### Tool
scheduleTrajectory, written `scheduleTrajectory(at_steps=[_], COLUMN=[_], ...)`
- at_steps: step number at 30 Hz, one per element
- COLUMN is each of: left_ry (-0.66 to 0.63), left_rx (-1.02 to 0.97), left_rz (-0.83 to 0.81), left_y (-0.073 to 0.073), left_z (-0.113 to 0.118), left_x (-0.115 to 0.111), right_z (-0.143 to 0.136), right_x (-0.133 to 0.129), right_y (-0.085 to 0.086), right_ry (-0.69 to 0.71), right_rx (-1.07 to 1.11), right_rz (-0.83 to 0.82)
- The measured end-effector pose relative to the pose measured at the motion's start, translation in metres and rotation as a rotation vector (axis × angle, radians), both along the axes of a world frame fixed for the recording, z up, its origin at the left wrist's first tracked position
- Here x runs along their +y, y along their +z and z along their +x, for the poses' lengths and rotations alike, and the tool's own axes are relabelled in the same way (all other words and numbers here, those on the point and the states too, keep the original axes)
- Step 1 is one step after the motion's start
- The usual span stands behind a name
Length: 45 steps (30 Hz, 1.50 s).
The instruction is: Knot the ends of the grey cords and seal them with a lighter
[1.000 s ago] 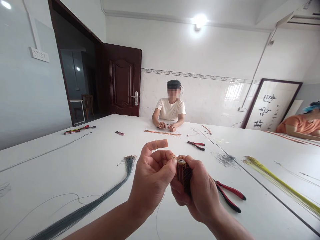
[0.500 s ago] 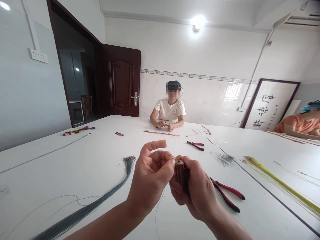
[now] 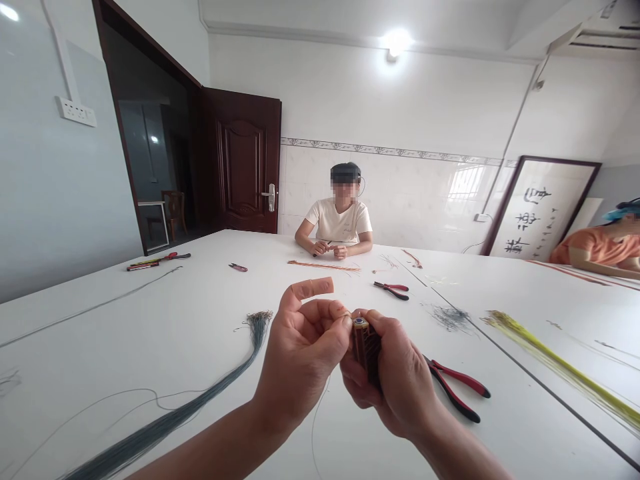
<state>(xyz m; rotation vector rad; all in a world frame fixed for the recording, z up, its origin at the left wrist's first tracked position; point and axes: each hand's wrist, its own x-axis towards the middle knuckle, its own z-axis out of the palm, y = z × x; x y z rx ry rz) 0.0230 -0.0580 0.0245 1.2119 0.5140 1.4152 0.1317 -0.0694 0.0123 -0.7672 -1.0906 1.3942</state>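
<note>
My right hand (image 3: pixel 407 377) is wrapped round a dark lighter-like object (image 3: pixel 367 353) with a metal top. Beside that top, my left hand (image 3: pixel 305 353) pinches something too small to make out, its index finger stretched out above. A thin wire (image 3: pixel 314 427) hangs below the hands over the white table (image 3: pixel 210 360). To the left lies a long bundle of grey-blue wires (image 3: pixel 210 393). Red-and-black pliers (image 3: pixel 460 383) rest just right of my right hand, their jaws hidden behind it.
Smaller pliers (image 3: pixel 393 290), snips (image 3: pixel 239 267) and an orange wire bundle (image 3: pixel 325 266) lie farther back. On the right are a grey wire tangle (image 3: pixel 450 318) and a yellow bundle (image 3: pixel 565 367). A person (image 3: pixel 341 220) sits opposite; another (image 3: pixel 600 247) leans at far right.
The dark object and my right hand have shifted very slightly right. My left hand keeps its pinch. The person opposite has moved their arms a little.
</note>
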Motion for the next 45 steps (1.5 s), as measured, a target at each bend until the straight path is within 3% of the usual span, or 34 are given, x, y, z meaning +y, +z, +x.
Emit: scheduleTrajectory(at_steps=[6, 12, 14, 28, 35, 39, 42, 45], left_ry=[-0.015, 0.027, 0.026, -0.007, -0.045, 0.006, 0.042, 0.112], left_rx=[-0.039, -0.046, -0.055, -0.067, -0.044, -0.036, 0.0, 0.102], left_rz=[-0.065, -0.119, -0.112, -0.151, -0.151, -0.072, 0.042, 0.176], left_y=[0.004, 0.007, 0.007, 0.004, 0.009, 0.009, 0.005, 0.0], left_z=[0.0, 0.001, 0.0, 0.0, 0.001, 0.0, -0.002, -0.003], left_x=[-0.003, -0.001, -0.001, -0.003, -0.007, -0.005, -0.003, -0.002], right_z=[0.003, 0.016, 0.016, 0.008, 0.009, 0.013, 0.013, 0.013], right_x=[0.0, -0.002, -0.005, -0.008, -0.009, -0.011, -0.012, -0.012], right_y=[-0.002, 0.008, 0.01, 0.006, 0.004, 0.009, 0.011, 0.011], right_ry=[-0.094, -0.521, -0.589, -0.557, -0.635, -0.556, -0.431, -0.393], right_rx=[0.047, -0.188, -0.282, -0.287, -0.345, -0.352, -0.301, -0.27], right_rz=[0.158, 0.368, 0.411, 0.485, 0.586, 0.468, 0.346, 0.312])
